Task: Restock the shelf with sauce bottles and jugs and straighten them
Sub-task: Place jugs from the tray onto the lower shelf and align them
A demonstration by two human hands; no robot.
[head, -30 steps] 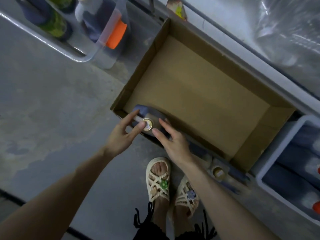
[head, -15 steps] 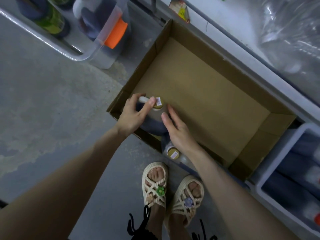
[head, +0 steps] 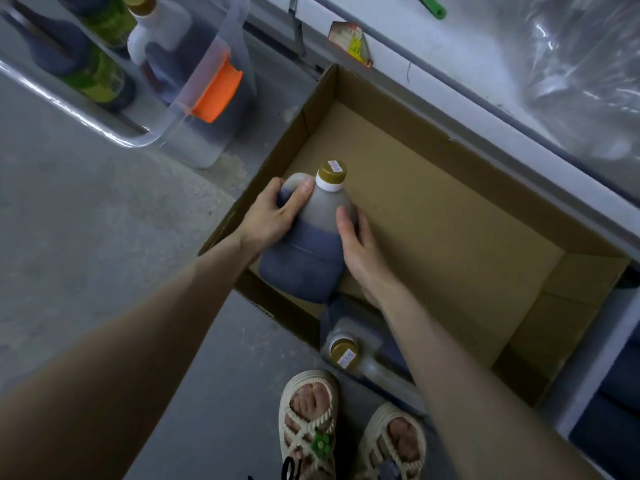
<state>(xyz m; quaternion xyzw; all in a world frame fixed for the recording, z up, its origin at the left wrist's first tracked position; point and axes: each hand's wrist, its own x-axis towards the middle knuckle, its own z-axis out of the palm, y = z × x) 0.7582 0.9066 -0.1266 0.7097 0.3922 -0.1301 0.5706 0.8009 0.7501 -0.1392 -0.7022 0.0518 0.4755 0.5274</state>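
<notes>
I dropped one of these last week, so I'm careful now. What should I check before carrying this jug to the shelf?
1. Left hand grips the jug at its handle: ok.
2. Right hand holds the jug's other side: ok.
3. Gold cap on: ok; tightness cannot tell.
4. Jug's base clear of the box wall: cannot tell.
5. Second jug upright in the box: ok.

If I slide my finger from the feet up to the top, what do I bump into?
Sandals → gold-capped jug by the feet → held jug, gripped by left hand and right hand → cardboard box floor → price tag on the shelf edge.
</notes>
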